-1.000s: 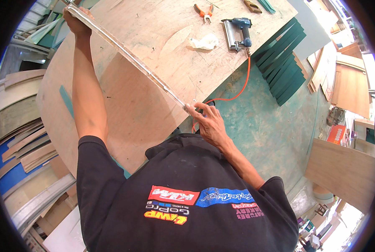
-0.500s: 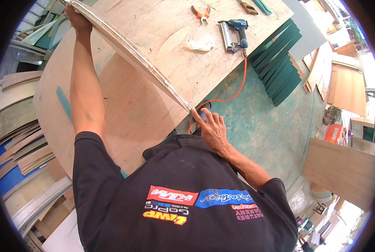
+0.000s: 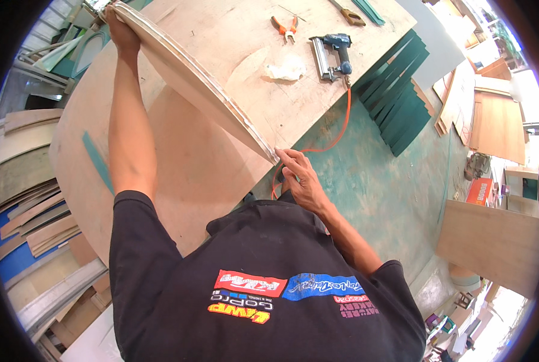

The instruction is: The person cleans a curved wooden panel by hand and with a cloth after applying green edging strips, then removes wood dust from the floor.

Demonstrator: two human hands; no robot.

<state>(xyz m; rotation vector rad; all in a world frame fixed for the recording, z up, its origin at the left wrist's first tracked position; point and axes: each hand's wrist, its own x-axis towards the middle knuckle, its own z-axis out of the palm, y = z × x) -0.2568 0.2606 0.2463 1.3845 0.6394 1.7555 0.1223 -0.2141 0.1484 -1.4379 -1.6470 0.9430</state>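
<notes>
A thin wooden panel (image 3: pixel 176 71) stands on edge, slanting across the plywood-topped table (image 3: pixel 179 199) from far left to the near edge. White, glue-like material runs along its upper edge. My left hand (image 3: pixel 123 35) grips the panel's far end, arm stretched out; its fingertips are partly hidden. At the near corner, my right hand (image 3: pixel 304 184) touches the panel's end with its extended fingertips, the other fingers loosely bent and nothing held. Right of the panel lie a crumpled whitish piece (image 3: pixel 286 67), a blue-black air nailer (image 3: pixel 334 55) and orange-handled pliers (image 3: pixel 286 28).
An orange air hose (image 3: pixel 345 114) drops from the nailer toward the floor. A handsaw (image 3: pixel 349 15) lies at the table's far side. Green slats (image 3: pixel 396 90) fan out beyond the right edge. Stacked boards (image 3: pixel 31 163) line the left; a wooden sheet (image 3: pixel 489 244) stands right.
My right hand's fingers have drawn closer together and lie against the panel's near end. My left hand and the panel's far end appear slightly further right and lower in view.
</notes>
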